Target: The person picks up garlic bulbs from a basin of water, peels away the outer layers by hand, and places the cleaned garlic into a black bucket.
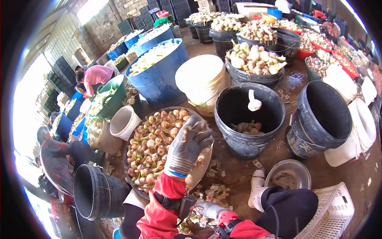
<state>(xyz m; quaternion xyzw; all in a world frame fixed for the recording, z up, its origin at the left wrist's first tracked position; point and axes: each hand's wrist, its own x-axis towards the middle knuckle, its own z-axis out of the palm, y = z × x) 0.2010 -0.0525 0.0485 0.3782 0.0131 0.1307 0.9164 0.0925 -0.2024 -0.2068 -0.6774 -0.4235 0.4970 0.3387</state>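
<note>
My left hand (189,145), in a grey glove, is raised over the wide tub of garlic bulbs (153,141) with its fingers spread and nothing in them. A white peeled bulb with a short stem (254,102) hangs in the air above the black bucket (248,149), clear of my hand; a few bulbs lie at the bottom of that bucket. Low in front of me, my right hand (211,209), also gloved, has its fingers curled beside the left forearm, above a heap of peelings (217,193). What it holds is hidden.
An empty black bucket (318,119) stands at the right, a metal bowl (288,175) by my foot and a white basket (334,211) at lower right. Another black bucket (99,193) lies tilted at left. Behind are a lidded white bucket (205,79), full tubs and a person in pink (97,75).
</note>
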